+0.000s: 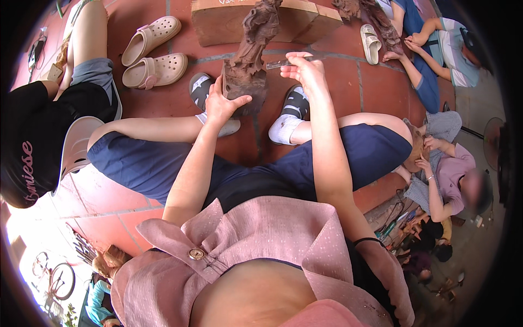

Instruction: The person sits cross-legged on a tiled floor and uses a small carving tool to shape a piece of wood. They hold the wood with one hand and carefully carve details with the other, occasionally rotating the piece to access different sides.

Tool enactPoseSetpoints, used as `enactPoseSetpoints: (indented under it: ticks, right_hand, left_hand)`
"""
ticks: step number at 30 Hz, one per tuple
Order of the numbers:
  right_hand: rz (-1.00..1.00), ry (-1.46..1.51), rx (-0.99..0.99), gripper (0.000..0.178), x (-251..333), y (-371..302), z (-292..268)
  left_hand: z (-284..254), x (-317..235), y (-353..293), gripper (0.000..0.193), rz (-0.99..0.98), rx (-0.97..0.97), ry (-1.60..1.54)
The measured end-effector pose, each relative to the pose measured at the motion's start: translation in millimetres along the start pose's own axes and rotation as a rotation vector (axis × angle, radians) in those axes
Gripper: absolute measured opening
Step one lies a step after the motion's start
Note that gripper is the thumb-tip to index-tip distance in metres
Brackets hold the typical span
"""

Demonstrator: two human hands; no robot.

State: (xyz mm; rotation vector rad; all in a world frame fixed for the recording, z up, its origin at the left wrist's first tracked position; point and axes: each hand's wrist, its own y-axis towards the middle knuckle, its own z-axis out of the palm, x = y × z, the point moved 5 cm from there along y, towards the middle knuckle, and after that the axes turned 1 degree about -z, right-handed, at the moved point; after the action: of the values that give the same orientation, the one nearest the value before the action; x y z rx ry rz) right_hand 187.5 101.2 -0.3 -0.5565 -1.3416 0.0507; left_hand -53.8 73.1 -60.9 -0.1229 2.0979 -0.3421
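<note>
A carved brown wooden figure (pixel 255 41) stands on its block-like base between my feet. My left hand (pixel 224 104) grips the near left side of the base, thumb stretched across its front face. Just right of the carving, my right hand (pixel 306 73) is closed around a thin, flat, greyish tool (pixel 279 64) that looks like a narrow blade. The tool's end points left toward the carving, and a small gap appears to separate them. My fingers partly hide the rest of the tool.
A thick wooden block (pixel 218 24) lies behind the carving on the red tiles. Beige clogs (pixel 155 71) sit to the left and pale sandals (pixel 371 44) at the far right. Seated people flank me; one at right handles a brown wooden piece (pixel 417 150). A white plastic stool (pixel 81 143) is at left.
</note>
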Motion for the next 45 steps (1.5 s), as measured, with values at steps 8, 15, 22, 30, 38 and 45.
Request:
enactPoseSetpoints:
  ticks: [8, 15, 22, 30, 38, 45]
  right_hand:
    - [0.038, -0.019, 0.022, 0.010, -27.9, -12.2, 10.8]
    - [0.023, -0.114, 0.038, 0.015, -37.1, -22.8, 12.5]
    - [-0.002, -0.090, 0.052, 0.016, -43.6, -15.9, 13.9]
    - [-0.041, 0.083, 0.054, 0.014, -35.8, -19.1, 9.0]
    - [-0.012, -0.202, -0.022, 0.033, -12.6, -35.9, 4.2]
    - [-0.024, -0.149, -0.046, 0.036, -25.4, -38.7, 9.1]
  left_hand:
    - [2.5, 2.9, 0.9, 0.098, 0.001, 0.000, 0.016]
    - [1.9, 0.3, 0.4, 0.100, 0.004, 0.005, 0.021]
    - [-0.3, 3.9, 1.0, 0.096, 0.009, -0.003, 0.009]
    - [9.1, -1.1, 7.6, 0.080, 0.141, 0.066, -0.240]
    - [16.0, 11.0, 10.0, 0.085, 0.119, 0.070, -0.225]
    - [15.7, 6.1, 7.3, 0.086, 0.118, 0.155, -0.345]
